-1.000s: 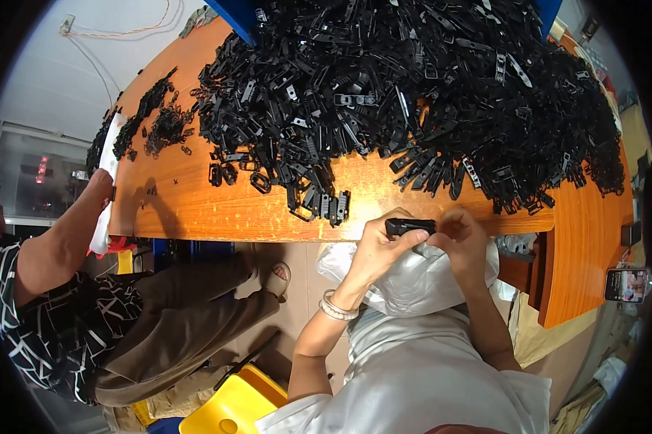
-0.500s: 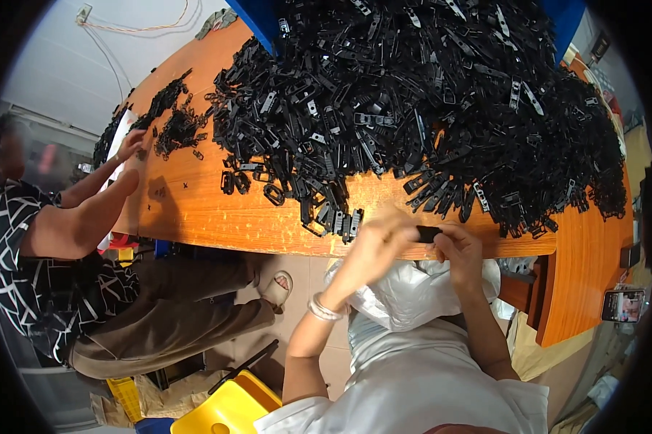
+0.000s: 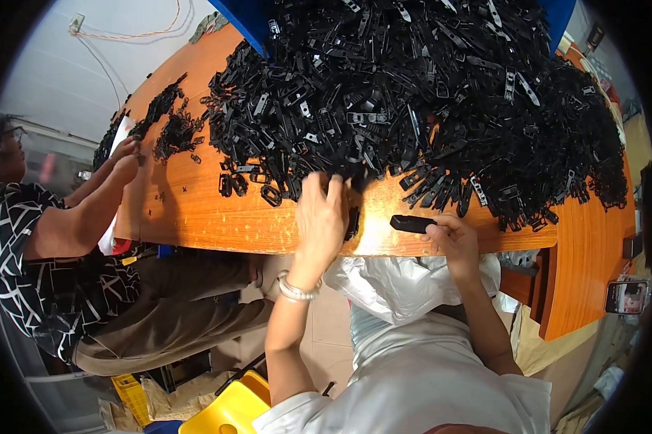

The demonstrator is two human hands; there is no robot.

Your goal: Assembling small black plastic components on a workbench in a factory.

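My right hand pinches the end of a long black plastic part between thumb and fingers, just above the table's near edge. My left hand reaches to the near edge of a big heap of small black plastic parts. Its fingers bend down among the loose pieces, and the fingertips are blurred against them, so I cannot tell whether they grip one. Beside that hand a black piece lies on the wooden table.
A blue bin wall stands behind the heap. At the left a co-worker handles smaller piles. A white plastic bag lies across my lap, a yellow bin stands below left, and a phone is at the right.
My left hand has moved away from my right hand, up and left to the heap. My right hand keeps the black part, now more fully in view. The co-worker's arm has shifted slightly.
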